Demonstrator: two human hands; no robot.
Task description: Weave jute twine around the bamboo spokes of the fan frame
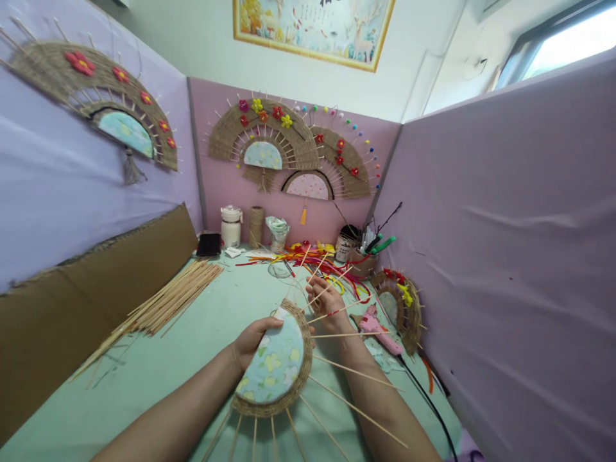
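My left hand grips the straight edge of a half-round fan, its thumb on the blue floral cloth. Woven twine rims the curved side, and several thin bamboo sticks radiate from it. Behind the upper sticks is my right hand, fingers curled together around a thin strand of twine. That strand loops near the fan's top end. The sticks partly cover the right fingers.
Bamboo sticks lie in a bundle at left. A pink glue gun with a black cord is at right, near a small finished fan. At the back stand a twine spool, a white jar and colourful pipe cleaners.
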